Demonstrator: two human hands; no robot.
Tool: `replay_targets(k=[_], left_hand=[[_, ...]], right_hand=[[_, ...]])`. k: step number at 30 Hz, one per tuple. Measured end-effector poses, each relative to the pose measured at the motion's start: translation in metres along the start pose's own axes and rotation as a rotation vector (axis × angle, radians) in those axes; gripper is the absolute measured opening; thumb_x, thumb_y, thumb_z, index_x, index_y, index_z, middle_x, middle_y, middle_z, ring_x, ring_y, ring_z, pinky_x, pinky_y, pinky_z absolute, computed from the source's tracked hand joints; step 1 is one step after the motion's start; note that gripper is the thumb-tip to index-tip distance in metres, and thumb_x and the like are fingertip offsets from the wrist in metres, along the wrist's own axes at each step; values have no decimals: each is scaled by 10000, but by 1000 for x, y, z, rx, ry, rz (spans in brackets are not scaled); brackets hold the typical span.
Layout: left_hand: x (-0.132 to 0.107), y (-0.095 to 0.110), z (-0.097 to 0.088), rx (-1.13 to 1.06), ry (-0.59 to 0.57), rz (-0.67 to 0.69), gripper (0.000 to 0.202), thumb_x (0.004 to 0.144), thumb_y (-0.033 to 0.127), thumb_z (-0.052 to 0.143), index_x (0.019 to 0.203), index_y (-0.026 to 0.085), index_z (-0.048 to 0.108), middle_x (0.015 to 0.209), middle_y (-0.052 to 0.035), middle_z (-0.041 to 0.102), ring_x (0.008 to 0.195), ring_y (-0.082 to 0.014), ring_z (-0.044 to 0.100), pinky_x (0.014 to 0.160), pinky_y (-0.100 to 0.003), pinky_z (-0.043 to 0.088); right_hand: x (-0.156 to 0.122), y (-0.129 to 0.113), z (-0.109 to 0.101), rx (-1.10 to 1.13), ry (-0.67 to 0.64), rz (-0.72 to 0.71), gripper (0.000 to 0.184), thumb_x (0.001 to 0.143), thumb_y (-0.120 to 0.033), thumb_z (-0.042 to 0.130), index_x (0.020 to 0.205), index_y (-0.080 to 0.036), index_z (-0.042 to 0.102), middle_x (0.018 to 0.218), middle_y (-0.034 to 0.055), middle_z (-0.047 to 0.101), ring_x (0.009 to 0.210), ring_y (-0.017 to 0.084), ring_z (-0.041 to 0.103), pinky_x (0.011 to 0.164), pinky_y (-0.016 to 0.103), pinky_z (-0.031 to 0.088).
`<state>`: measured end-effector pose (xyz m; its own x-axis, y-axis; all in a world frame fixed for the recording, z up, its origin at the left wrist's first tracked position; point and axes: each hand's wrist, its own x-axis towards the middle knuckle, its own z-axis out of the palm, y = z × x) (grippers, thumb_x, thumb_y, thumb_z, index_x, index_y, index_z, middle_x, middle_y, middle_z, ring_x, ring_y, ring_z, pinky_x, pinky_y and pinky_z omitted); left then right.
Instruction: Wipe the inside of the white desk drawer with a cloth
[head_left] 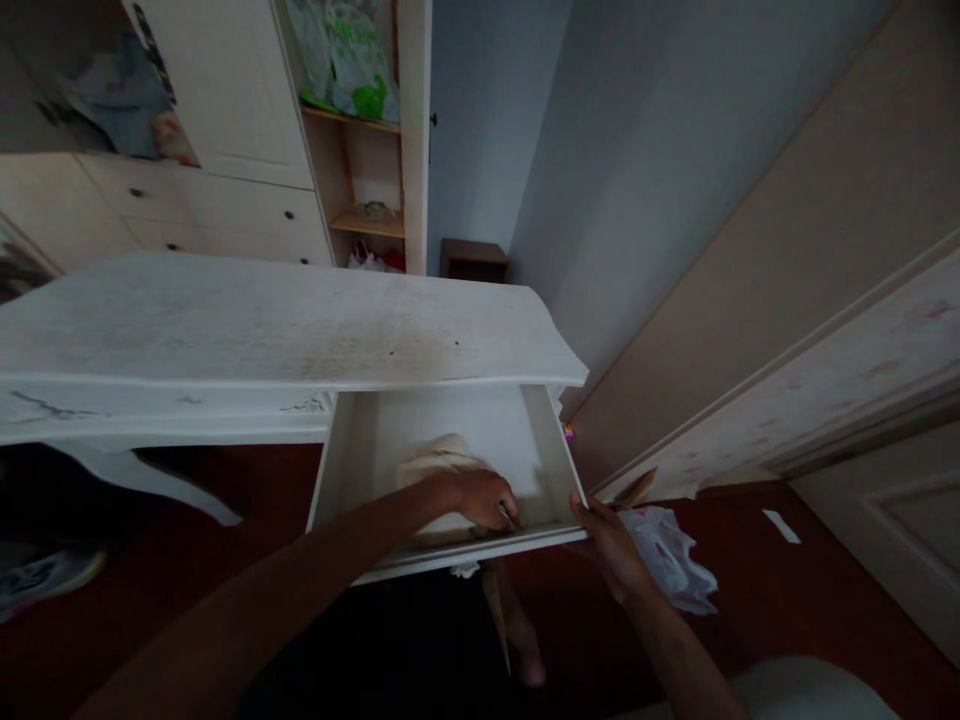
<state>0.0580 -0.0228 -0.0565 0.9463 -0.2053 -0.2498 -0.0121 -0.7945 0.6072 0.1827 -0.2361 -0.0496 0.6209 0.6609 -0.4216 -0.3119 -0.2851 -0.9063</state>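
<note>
A cream-coloured cloth is lying crumpled inside the open drawer of a white desk, toward the drawer's near side and middle. The left hand is reaching over the drawer's front edge and resting on the near part of the cloth, fingers curled down onto it; whether they are actually gripping the fabric is not something the view is showing clearly. A small dark sliver is showing at the fingertips, too small to identify.

The right hand is sitting at the drawer's near right corner, thumb touching the front edge, fingers partly curled. Just right of it a crumpled white plastic bag is lying against or in the hand; the grip is hidden, so I cannot tell if the hand is holding it.

The drawer is hanging pulled out under the right end of the worn white tabletop, which is overhanging the drawer's far half and shading it. Below the drawer a bare foot is standing on the dark red floor, and a scrap of white paper is lying on the floor far to the right.

To the right, a pale door is standing close beside the desk, narrowing the space around the right arm. Beyond the tabletop, on the far left, a white wardrobe is showing open shelves holding a green and white bag.
</note>
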Motion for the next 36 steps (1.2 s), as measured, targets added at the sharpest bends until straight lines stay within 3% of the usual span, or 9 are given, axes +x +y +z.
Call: replay_targets(k=[6, 9, 12, 14, 18, 22, 27, 30, 36], left_hand=[[-75, -44, 3, 112, 110, -4, 279, 774, 158, 723, 1023, 247, 810, 983, -18, 790, 885, -162, 696, 835, -228, 489], [-101, -57, -10, 242, 218, -129, 286, 803, 180, 709, 1065, 256, 794, 1029, -32, 782, 924, -186, 693, 869, -273, 486], [-119, -49, -30, 435, 312, -395, 253, 934, 345, 589, 1056, 238, 783, 1091, -103, 757, 1021, -272, 677, 916, -399, 477], [-125, -33, -37, 537, 325, -555, 432, 982, 500, 479, 1037, 188, 773, 1124, -174, 726, 1080, -345, 650, 926, -488, 465], [-132, -1, -24, 585, 332, -739, 906, 782, 814, 565, 1337, 99, 606, 1327, -284, 603, 1226, -486, 534, 975, -629, 412], [-134, 3, -5, 577, 249, -752, 943, 708, 561, 778, 1484, 141, 445, 1500, -270, 464, 1307, -501, 466, 970, -617, 439], [-135, -25, -10, 547, 251, -461, 627, 833, 303, 617, 1444, 251, 485, 1454, -162, 541, 1214, -367, 573, 898, -502, 506], [-133, -42, -19, 623, 293, -408, 439, 890, 213, 516, 1319, 262, 593, 1429, -131, 576, 1240, -329, 569, 943, -503, 488], [-111, -48, -42, 687, 465, -716, 426, 962, 126, 368, 1309, 103, 615, 1367, -255, 608, 1252, -420, 572, 934, -637, 465]], right_hand=[[-1, -1, 0, 61, 19, 17, 570, 615, -622, 863, 967, -187, 757, 976, 103, 799, 1026, 335, 729, 802, 405, 615], [-1, -2, -1, 77, 20, 40, 546, 597, -584, 892, 947, -184, 767, 966, 103, 801, 1047, 347, 724, 831, 422, 621], [-1, -5, -2, 64, 28, 57, 552, 562, -543, 926, 946, -177, 774, 982, 104, 801, 1072, 362, 716, 833, 432, 631], [-3, -7, -3, 62, 21, 65, 546, 557, -486, 942, 974, -175, 774, 1012, 107, 800, 1087, 365, 713, 834, 428, 636], [-4, -8, -6, 61, -11, 104, 498, 635, -407, 921, 1052, -183, 767, 1073, 109, 792, 1088, 341, 721, 843, 399, 643], [-1, -5, -7, 63, 28, 104, 515, 655, -418, 913, 1086, -184, 758, 1112, 101, 786, 1098, 330, 719, 837, 378, 648], [-3, -6, -3, 50, 75, 117, 547, 608, -454, 921, 1046, -169, 759, 1108, 110, 787, 1126, 354, 704, 822, 371, 652], [-5, -8, -2, 31, 109, 116, 568, 551, -446, 939, 1017, -175, 759, 1103, 102, 789, 1151, 361, 691, 824, 366, 653], [-3, -7, -3, 20, 103, 121, 613, 548, -511, 927, 1036, -184, 755, 1106, 88, 787, 1171, 357, 680, 830, 363, 654]])
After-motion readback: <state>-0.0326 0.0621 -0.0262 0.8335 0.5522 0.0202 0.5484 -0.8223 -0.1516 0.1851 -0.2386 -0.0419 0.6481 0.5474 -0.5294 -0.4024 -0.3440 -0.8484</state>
